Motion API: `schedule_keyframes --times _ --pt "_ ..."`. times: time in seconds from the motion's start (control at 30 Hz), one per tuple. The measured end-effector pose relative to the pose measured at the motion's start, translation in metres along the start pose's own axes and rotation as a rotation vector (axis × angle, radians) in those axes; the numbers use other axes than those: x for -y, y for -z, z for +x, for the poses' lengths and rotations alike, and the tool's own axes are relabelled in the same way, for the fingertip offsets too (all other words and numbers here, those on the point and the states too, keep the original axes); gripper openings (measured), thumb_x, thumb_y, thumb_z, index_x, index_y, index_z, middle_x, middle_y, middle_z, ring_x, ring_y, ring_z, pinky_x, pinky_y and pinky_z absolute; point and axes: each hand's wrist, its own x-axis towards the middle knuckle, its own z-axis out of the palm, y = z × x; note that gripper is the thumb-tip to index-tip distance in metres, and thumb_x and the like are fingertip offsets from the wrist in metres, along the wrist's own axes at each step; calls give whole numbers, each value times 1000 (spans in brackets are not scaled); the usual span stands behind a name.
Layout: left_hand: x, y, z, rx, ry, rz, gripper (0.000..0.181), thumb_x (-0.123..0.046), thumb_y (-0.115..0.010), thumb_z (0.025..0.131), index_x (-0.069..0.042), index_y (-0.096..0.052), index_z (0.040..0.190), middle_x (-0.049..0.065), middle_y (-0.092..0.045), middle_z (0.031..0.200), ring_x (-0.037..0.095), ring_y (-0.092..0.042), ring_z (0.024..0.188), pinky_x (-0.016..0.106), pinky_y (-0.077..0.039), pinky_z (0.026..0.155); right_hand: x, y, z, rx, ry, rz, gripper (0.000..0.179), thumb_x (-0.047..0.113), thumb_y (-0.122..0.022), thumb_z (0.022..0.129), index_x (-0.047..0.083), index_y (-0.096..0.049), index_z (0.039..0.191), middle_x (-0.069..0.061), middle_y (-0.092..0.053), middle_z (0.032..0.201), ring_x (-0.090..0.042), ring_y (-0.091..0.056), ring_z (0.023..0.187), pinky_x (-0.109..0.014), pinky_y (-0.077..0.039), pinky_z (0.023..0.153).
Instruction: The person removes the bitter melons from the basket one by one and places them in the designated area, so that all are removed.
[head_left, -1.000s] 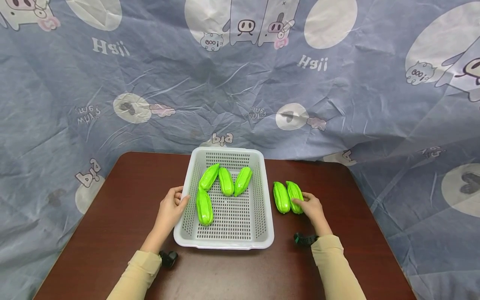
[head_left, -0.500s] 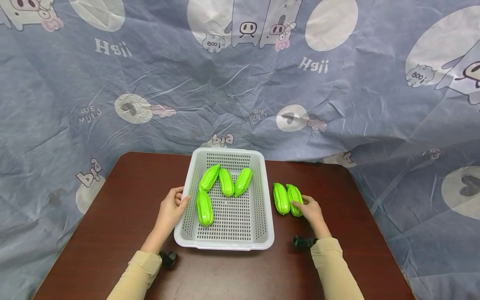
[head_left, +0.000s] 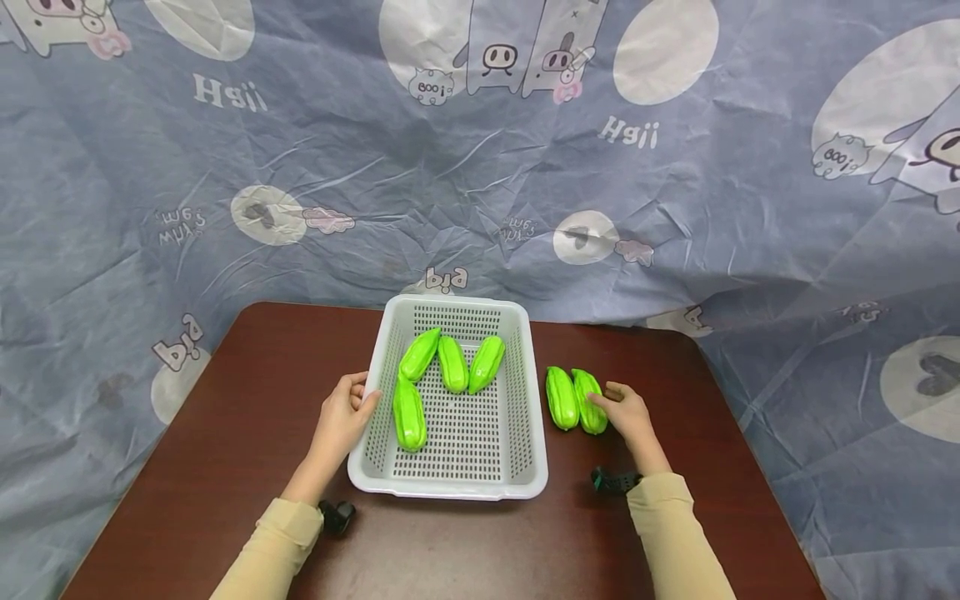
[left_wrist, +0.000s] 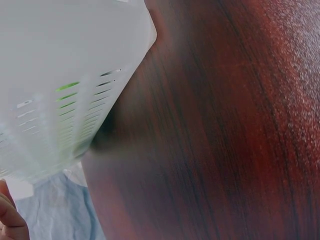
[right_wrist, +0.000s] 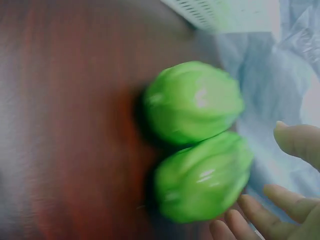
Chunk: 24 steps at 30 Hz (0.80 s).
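Note:
My left hand (head_left: 341, 423) grips the left rim of a light grey perforated plastic basket (head_left: 450, 488), thumb at the rim. In the left wrist view, a bit of that hand (left_wrist: 11, 217) shows beside the basket wall (left_wrist: 65, 60). Inside the basket lie several bright green, ridged bitter gourds (head_left: 453, 364). Two more, a left gourd (head_left: 561, 398) and a right gourd (head_left: 587, 390), lie side by side on the table. My right hand (head_left: 630, 419) is beside the right gourd with its fingers loosely spread. The right wrist view shows the thumb (right_wrist: 300, 142) apart from both gourds; fingertip contact is unclear.
The dark red-brown wooden table (head_left: 225, 433) carries everything. Behind it hangs a wrinkled blue-grey cloth (head_left: 420, 183) with cartoon prints. Each wrist wears a black strap device, the left one (head_left: 337, 517) near the basket's front left corner.
My right hand has loosened and drawn slightly to the right, off the right gourd. That gourd stays beside the other one. The left hand and basket have not moved.

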Motion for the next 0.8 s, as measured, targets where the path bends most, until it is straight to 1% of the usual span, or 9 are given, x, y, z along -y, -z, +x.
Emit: schedule_keyframes --times 0.13,0.23,0.43,0.6,0.8 --pt "0 1 -1 12 13 -1 48 -22 -65 96 0 -50 136 13 -62 98 17 -55 76 23 -47 66 19 8 -2 -15 39 11 71 34 -59 98 -2 -30 152 -28 -36 152 -42 -38 139 -54 -36 111" --pt "0 2 -1 12 11 -2 48 -21 -65 96 1 -50 136 13 -62 98 17 -55 76 23 -47 66 36 13 -5 -30 82 43 72 37 -60 98 2 -31 153 -25 -37 153 -40 -39 139 -53 -36 111" --pt "1 3 -1 5 -4 6 48 -20 -66 95 2 -50 135 13 -62 96 17 -55 75 24 -46 65 70 16 -10 -59 194 112 71 40 -64 95 6 -37 151 -19 -41 151 -36 -41 140 -50 -38 110" --pt "1 3 -1 4 -2 9 48 -20 -65 95 1 -50 135 13 -62 96 17 -55 75 24 -46 64 98 9 -16 -37 282 140 70 41 -66 93 8 -40 149 -15 -44 151 -33 -41 140 -49 -40 110" --pt "0 0 1 3 -9 -6 48 -20 -66 96 2 -50 136 13 -61 96 16 -55 76 23 -46 64 134 -12 -26 26 325 122 65 40 -68 92 11 -45 146 -13 -49 147 -32 -45 137 -49 -41 108"
